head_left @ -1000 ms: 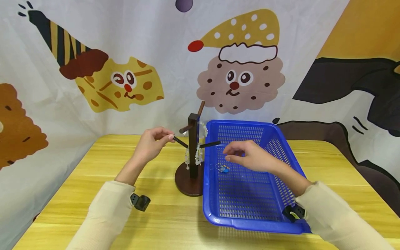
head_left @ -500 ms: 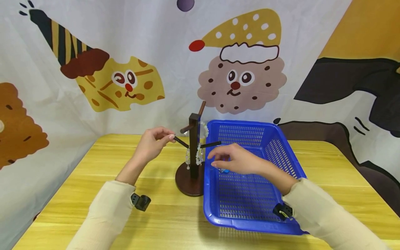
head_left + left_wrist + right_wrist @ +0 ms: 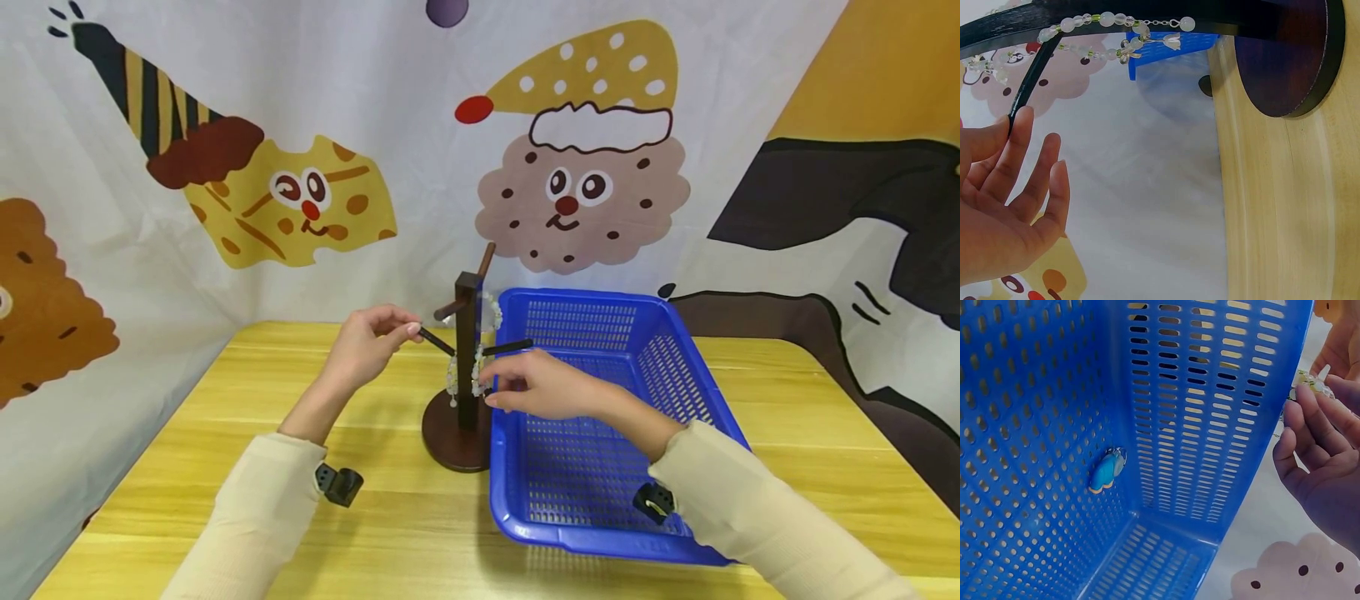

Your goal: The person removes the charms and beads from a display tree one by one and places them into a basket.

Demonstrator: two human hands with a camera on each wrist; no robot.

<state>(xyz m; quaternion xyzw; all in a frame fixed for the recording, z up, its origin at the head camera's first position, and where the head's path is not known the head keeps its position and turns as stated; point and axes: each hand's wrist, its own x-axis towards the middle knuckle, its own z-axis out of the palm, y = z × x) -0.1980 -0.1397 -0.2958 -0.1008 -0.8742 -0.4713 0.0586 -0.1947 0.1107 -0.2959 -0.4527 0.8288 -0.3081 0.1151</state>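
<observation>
Left hand (image 3: 365,346) raised over the desk (image 3: 225,467), fingers (image 3: 1019,134) curled in a pinch on the tip of the left peg (image 3: 435,340) of the stand (image 3: 465,367); in the left wrist view the index fingertip sits against the peg end, the other fingers loosely spread below it. Right hand (image 3: 536,387) reaching across the near-left rim of the basket (image 3: 600,533), fingers (image 3: 1310,425) drawn narrow, thumb and fingertips closing on the bead strand (image 3: 476,377) hanging just right of the post; hard to tell whether the strand is fully gripped or only touched. Second bead strand (image 3: 451,379) hanging left of the post, apart from both hands. Stand upright on its round base, touching the basket's left wall. Blue charm (image 3: 1106,470) lying on the basket floor near the left wall, untouched, hidden behind the right hand in the head view.
</observation>
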